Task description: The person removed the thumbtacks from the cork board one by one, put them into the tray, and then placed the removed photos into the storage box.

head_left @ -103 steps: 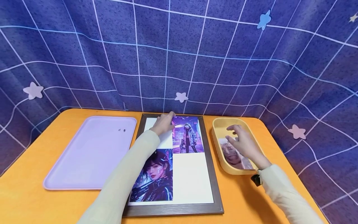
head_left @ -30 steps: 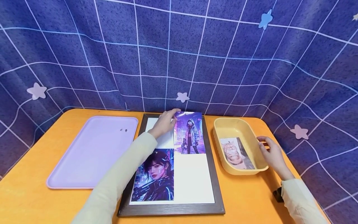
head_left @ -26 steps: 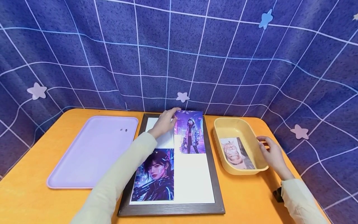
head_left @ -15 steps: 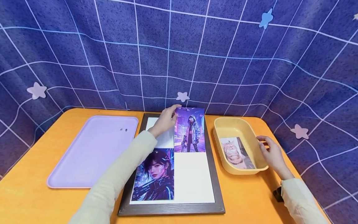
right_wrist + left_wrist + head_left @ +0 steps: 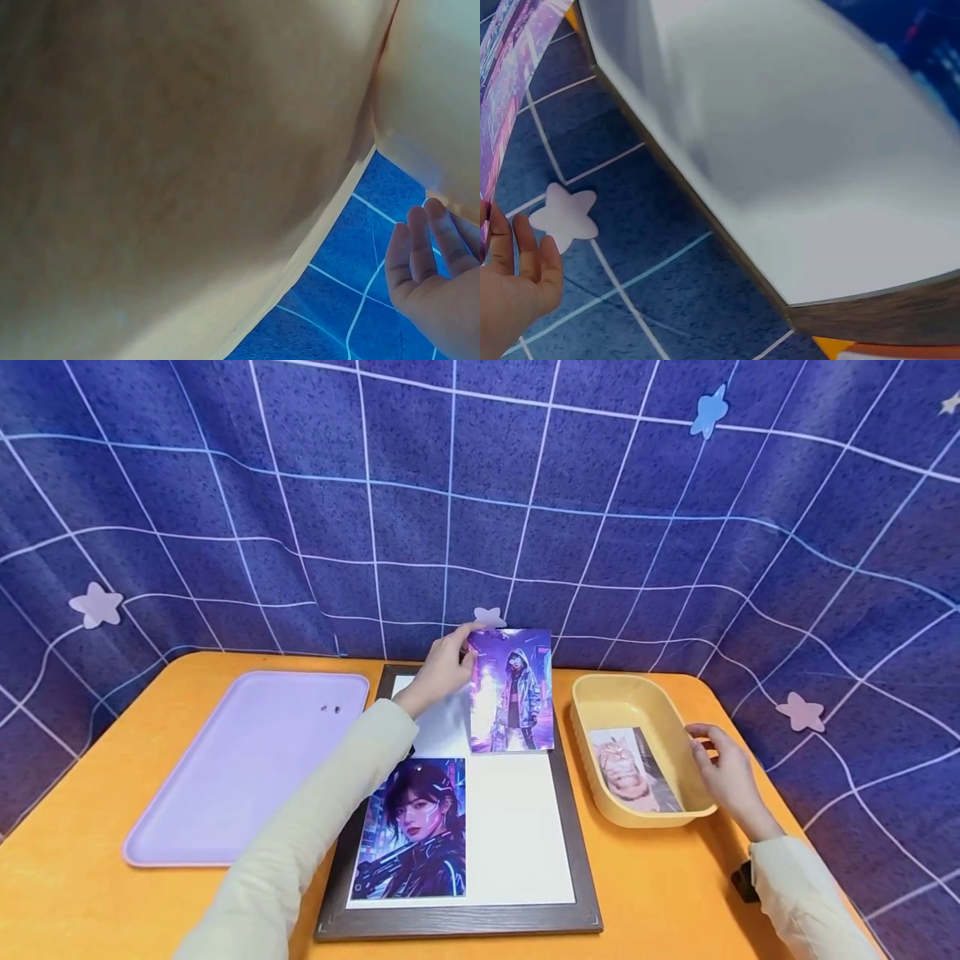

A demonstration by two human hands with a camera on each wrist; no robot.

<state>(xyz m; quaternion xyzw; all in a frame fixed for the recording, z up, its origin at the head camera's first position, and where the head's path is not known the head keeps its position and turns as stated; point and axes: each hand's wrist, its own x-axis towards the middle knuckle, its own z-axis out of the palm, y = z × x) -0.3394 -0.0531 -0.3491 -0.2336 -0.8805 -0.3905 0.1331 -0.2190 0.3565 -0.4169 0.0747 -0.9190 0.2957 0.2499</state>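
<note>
In the head view my left hand [image 5: 438,670] pinches the left edge of a purple picture card [image 5: 516,689] showing a hooded figure. The card is tilted up over the upper right of a dark wooden frame [image 5: 465,921] with a white inside. In the left wrist view the card [image 5: 506,90] stands at the far left, by the fingers. A second picture card [image 5: 420,831] lies flat at the frame's lower left. My right hand [image 5: 731,781] rests loosely at the right rim of a yellow basket [image 5: 633,695], fingertips against it. Inside lies a cat picture [image 5: 625,768].
A lilac tray [image 5: 247,777] lies left of the frame, with two tiny dark objects [image 5: 330,709] near its upper right corner. Everything stands on an orange table [image 5: 75,877]. A blue grid-patterned curtain [image 5: 405,510] hangs right behind the table's far edge.
My left hand has raised the hooded-figure card off the frame, up and away. My right hand has moved from over the basket to its right rim and stayed there.
</note>
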